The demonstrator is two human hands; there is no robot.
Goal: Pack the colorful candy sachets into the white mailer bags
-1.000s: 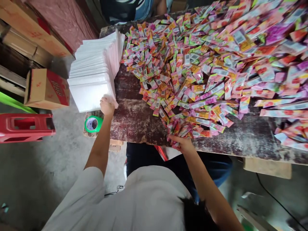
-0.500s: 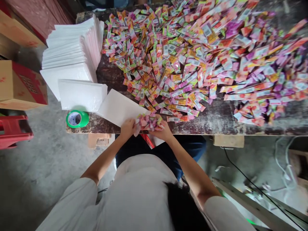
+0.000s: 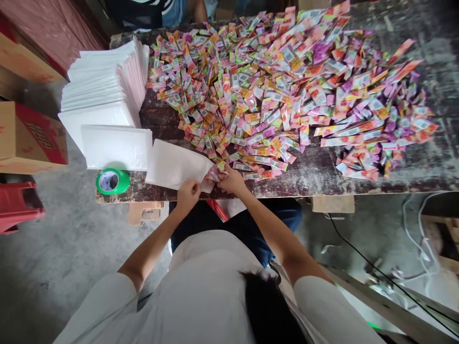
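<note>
A white padded envelope point(image 3: 175, 165) lies at the table's near edge, its open end facing right. My left hand point(image 3: 188, 194) has its fingers curled at the envelope's near edge, close to that mouth. At the opening, my right hand point(image 3: 233, 182) closes round a bunch of colourful stick sachets point(image 3: 217, 172). The bunch is partly at the envelope's mouth; how far inside it reaches I cannot tell. Just beyond my right hand spreads a large heap of the same pink, orange and purple sachets point(image 3: 251, 105), several showing barcodes.
Left of the heap stands a tall stack of white envelopes point(image 3: 103, 76), with another envelope pile point(image 3: 116, 147) in front. A roll of green tape point(image 3: 113, 181) sits at the table's left corner. Cartons point(image 3: 36, 138) and a red stool point(image 3: 19, 205) are further left. A person point(image 3: 172, 12) is across the table.
My right hand has brought the bunch of sachets left, against the envelope's mouth. My left hand has come off the bunch and is at the envelope's near edge. The view has shifted slightly.
</note>
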